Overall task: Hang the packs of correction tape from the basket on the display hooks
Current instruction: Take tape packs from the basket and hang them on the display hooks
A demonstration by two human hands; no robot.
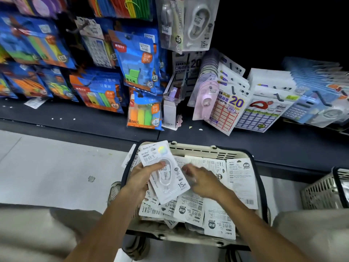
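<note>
A cream basket [205, 150] with a dark rim sits on the floor in front of me, filled with several white correction tape packs [190, 210]. My left hand [140, 178] grips a small stack of these packs [166, 173] above the basket, thumb on the top pack's face. My right hand [203, 181] reaches into the basket beside the stack, fingers blurred over the loose packs; whether it holds one is unclear. One correction tape pack [199, 25] hangs on a display hook at the top centre.
Blue packs of counting sticks [137, 61] hang on the left. Sticker packs [229, 106] and calculator packs [309, 104] lean on the dark shelf [85, 118]. A second cream basket [328, 190] stands at the right. My knees frame the basket.
</note>
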